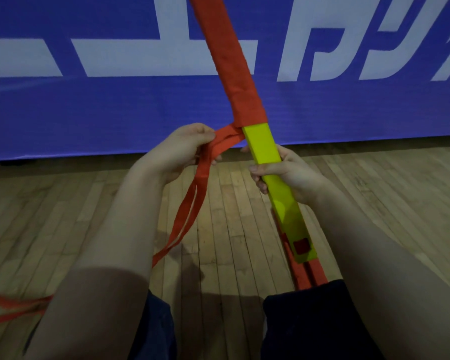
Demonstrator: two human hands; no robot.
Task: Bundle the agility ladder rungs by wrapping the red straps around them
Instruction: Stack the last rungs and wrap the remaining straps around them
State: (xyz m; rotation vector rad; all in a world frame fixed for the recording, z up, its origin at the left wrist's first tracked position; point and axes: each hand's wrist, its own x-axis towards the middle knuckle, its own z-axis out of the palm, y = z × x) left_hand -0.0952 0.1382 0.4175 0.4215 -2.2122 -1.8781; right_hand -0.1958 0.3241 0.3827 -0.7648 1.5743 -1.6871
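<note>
Rungs over wood floor, blue banner

My right hand grips the yellow rungs, tilted over the wood floor. My left hand pinches the red straps beside the wrapped part.

Looks like a sports hall/gym: wood-strip floor w/ big blue banner, white lettering, along the wall.
</note>
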